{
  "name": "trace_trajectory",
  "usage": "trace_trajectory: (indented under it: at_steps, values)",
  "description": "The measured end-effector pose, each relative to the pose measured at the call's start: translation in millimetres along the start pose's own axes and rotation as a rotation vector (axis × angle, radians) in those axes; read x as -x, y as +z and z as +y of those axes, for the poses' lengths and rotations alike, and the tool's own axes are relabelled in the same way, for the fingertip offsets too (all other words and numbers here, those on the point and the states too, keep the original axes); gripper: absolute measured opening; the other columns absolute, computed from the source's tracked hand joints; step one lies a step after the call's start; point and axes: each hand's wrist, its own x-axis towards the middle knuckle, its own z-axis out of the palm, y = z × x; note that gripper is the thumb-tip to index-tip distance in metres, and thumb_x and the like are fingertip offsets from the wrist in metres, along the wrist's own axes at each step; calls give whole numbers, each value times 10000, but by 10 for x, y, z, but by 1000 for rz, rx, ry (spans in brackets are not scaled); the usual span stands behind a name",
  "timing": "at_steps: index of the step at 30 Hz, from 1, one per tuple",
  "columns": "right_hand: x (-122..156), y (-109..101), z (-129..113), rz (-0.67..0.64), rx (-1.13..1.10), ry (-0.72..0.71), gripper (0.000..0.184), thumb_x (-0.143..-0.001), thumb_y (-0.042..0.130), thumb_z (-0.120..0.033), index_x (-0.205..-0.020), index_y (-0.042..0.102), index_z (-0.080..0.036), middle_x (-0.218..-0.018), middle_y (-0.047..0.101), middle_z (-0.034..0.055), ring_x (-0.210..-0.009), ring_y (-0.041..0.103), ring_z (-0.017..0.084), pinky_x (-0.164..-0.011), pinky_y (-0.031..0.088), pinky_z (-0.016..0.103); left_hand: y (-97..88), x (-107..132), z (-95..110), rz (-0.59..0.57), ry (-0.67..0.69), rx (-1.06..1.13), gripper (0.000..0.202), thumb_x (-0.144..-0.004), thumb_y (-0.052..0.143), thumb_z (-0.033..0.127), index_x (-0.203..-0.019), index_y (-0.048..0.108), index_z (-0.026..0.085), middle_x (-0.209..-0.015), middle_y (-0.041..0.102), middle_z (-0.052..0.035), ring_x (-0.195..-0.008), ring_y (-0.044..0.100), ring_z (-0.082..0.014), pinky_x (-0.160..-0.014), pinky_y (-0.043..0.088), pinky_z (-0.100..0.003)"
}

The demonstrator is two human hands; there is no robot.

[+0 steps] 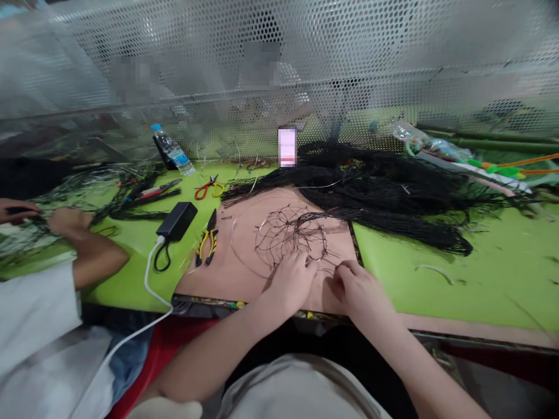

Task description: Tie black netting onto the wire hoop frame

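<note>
My left hand rests knuckles-up on the brown board, its fingers curled onto the near edge of a round wire ring strung with black netting. My right hand sits just to its right, fingers pinched on black cord strands that trail from the ring. The net piece lies flat on the board in front of both hands. A large heap of black cord spreads behind and to the right.
Yellow-handled pliers lie at the board's left edge, beside a black power bank with a white cable. Red scissors, a water bottle and an upright phone stand farther back. A co-worker's hands handle netting at left.
</note>
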Motion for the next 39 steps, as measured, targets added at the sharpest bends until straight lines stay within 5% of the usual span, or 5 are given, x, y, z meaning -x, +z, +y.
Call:
trace_trajectory:
  at_steps: [8,19,23,27,39]
  values:
    - [14,29,-86,131,-33,-72,228,-915,603,-166,-689,616,-195,-735,638,40,-668,586,178,-640,435,288,-68,-45,-84,23,54,172,131,-956,549,211,-951,678,188,-1041,638,-58,-991,605,-222,-882,484,-375]
    - [-55,-85,-52,290,-32,-184,131,-921,628,-177,-810,697,-180,-877,720,56,-762,615,180,-753,457,324,32,-12,-91,80,35,313,173,-984,513,214,-957,680,175,-1036,695,-44,-971,638,-203,-930,460,-374]
    - [23,-144,-227,382,129,-166,137,-927,614,-190,-826,707,-190,-905,710,82,-830,605,226,-823,421,414,58,-15,-94,75,40,328,153,-981,514,194,-995,664,168,-995,717,-48,-967,657,-209,-925,466,-389]
    - [153,-151,-456,371,-101,-287,184,-907,589,-87,-984,688,-221,-895,716,46,-801,629,181,-767,480,346,59,-16,-91,94,23,373,280,-956,523,148,-1220,613,175,-1078,716,-60,-1010,657,-211,-964,479,-397]
    - [154,0,-409,272,-336,2,121,-955,545,-189,-983,656,-229,-1362,592,130,-1156,653,242,-935,562,384,-23,28,-96,232,-16,592,223,-944,549,180,-1130,671,164,-1073,664,-85,-986,637,-191,-892,538,-309]
